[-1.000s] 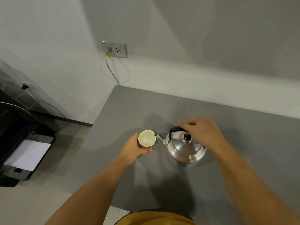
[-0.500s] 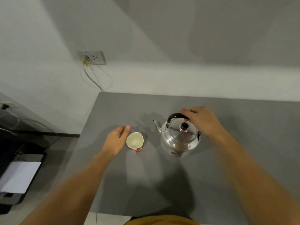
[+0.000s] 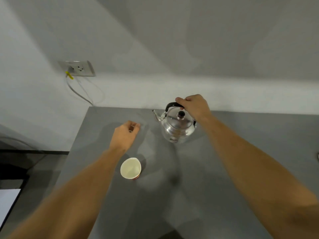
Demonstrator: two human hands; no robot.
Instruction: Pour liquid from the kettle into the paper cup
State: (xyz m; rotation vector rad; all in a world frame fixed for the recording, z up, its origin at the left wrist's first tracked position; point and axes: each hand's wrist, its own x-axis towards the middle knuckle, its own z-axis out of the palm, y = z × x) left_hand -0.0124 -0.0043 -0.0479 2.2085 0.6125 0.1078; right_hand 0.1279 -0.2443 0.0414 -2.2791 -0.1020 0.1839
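The right hand is wrapped round the black handle of the kettle, which stands upright near the far edge of the counter with its lid on and its spout aimed toward the left edge; a grip at the top of the handle suits lifting and tipping it. The left hand hovers over the counter toward the far-left corner, fingers loosely curled and holding nothing, well apart from the paper cup. The paper cup stands upright by itself, nearer the front edge and closer to the left edge than the kettle, its mouth open upward so it can take a pour. Its pale inside looks empty, though a thin layer of clear liquid could not be ruled out. The lid hides whatever the kettle holds.
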